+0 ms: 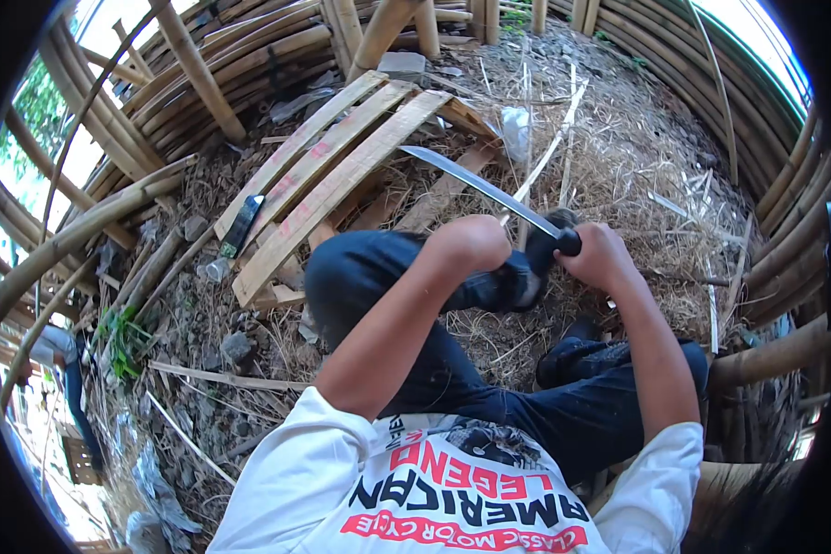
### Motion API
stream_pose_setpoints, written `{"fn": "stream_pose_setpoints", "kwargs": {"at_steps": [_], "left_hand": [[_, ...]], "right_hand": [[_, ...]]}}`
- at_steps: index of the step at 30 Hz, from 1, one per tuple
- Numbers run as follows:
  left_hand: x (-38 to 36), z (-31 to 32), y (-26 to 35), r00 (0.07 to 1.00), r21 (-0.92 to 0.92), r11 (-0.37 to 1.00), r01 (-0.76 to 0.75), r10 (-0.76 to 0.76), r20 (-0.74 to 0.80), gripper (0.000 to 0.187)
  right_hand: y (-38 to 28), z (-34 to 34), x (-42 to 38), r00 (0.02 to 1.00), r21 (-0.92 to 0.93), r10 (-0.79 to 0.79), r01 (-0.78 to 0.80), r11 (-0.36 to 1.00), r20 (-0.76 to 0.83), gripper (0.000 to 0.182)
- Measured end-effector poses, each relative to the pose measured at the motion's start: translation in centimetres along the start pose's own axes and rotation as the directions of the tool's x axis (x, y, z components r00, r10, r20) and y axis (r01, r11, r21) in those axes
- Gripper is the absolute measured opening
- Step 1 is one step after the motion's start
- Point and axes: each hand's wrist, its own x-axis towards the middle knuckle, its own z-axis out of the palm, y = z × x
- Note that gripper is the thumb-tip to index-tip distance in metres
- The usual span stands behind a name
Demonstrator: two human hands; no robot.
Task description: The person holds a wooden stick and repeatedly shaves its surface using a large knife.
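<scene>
My right hand (596,258) is closed round the black handle (568,243) of a long machete. The machete blade (489,189) points up and left, its flat silvery side showing. A pale split bamboo strip (556,138) slants down behind the blade to my left hand (474,244). That hand is bent at the wrist in a fist against the strip's lower end; its fingers are mostly hidden. Below the hands are my dark shoe (517,286) and my bent knee (351,272) in dark trousers.
A slatted wooden pallet (328,171) lies ahead to the left, with a dark, strap-like object (242,224) on it. Dry straw and shavings (637,175) cover the ground. Bamboo poles (194,69) stand around me. A white plastic piece (517,129) lies ahead. Another person (60,355) is far left.
</scene>
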Motion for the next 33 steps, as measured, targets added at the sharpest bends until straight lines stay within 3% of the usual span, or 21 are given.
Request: {"fn": "stream_pose_setpoints", "kwargs": {"at_steps": [4, 5, 7, 8, 10, 12, 16, 18, 20, 21, 24, 25, 30, 33], "left_hand": [[1.4, -0.2, -1.2, 0.998, -0.053, 0.997, 0.052, -0.05, 0.041, 0.032], [3.5, 1.0, -2.7, 0.994, 0.169, 0.981, -0.092, 0.08, 0.076, 0.036], [2.7, 0.0, -2.1, 0.969, 0.371, 0.897, -0.241, 0.203, 0.138, 0.041], [1.5, -0.9, -1.4, 0.986, 0.171, 0.975, -0.142, 0.125, 0.107, 0.048], [0.6, -1.9, -0.8, 0.995, -0.043, 0.998, -0.043, 0.047, 0.084, 0.054], [1.1, -2.3, -1.3, 0.988, -0.134, 0.983, 0.123, -0.109, 0.105, 0.065], [1.0, -3.5, -2.1, 0.962, -0.161, 0.967, 0.2, -0.162, 0.221, 0.07], [1.8, -2.8, -3.4, 0.961, -0.191, 0.957, 0.217, -0.174, 0.216, 0.066], [1.9, -2.5, -4.4, 0.967, -0.237, 0.947, 0.217, -0.175, 0.185, 0.061], [1.9, -1.8, -5.2, 0.992, -0.235, 0.964, 0.124, -0.112, 0.064, 0.056], [2.0, -1.0, -6.6, 0.989, -0.257, 0.96, 0.108, -0.129, -0.068, 0.055], [1.8, -1.4, -6.6, 0.983, -0.269, 0.948, 0.17, -0.184, -0.027, 0.054], [1.2, -2.0, -6.8, 0.972, -0.31, 0.928, 0.204, -0.23, -0.051, 0.052], [1.4, -2.4, -7.0, 0.975, -0.301, 0.933, 0.199, -0.22, -0.04, 0.05]], "right_hand": [[-0.5, -1.0, 1.3, 0.997, -0.01, 0.043, -0.042, 0.999, 0.07, 0.028], [-0.1, -0.7, 1.8, 0.996, -0.001, 0.043, -0.043, 0.999, 0.081, 0.029], [-0.4, -1.4, 2.1, 0.989, 0.008, 0.069, -0.071, 0.997, 0.128, 0.029], [-0.4, -1.8, 2.3, 0.98, 0.01, 0.092, -0.095, 0.995, 0.174, 0.03], [0.0, -2.1, 2.8, 0.982, -0.013, 0.08, -0.079, 0.997, 0.174, 0.03], [0.1, -2.4, 3.6, 0.983, -0.027, 0.06, -0.056, 0.998, 0.175, 0.03], [-0.6, -3.2, 5.0, 0.967, -0.065, 0.047, -0.032, 0.997, 0.25, 0.029], [0.1, -2.3, 6.3, 0.97, -0.087, -0.048, 0.07, 0.994, 0.237, 0.029], [0.3, -1.7, 7.4, 0.962, -0.089, -0.07, 0.096, 0.991, 0.263, 0.028], [0.8, -1.2, 8.0, 0.965, -0.065, -0.096, 0.115, 0.991, 0.242, 0.026], [2.1, -0.7, 9.8, 0.965, -0.021, -0.156, 0.164, 0.986, 0.213, 0.023], [2.7, -0.6, 10.6, 0.963, -0.001, -0.174, 0.178, 0.984, 0.207, 0.023], [7.1, -0.1, 14.5, 0.943, -0.044, -0.162, 0.182, 0.982, 0.29, 0.023], [8.0, 1.5, 14.1, 0.955, 0.037, -0.096, 0.089, 0.995, 0.282, 0.024]]}}
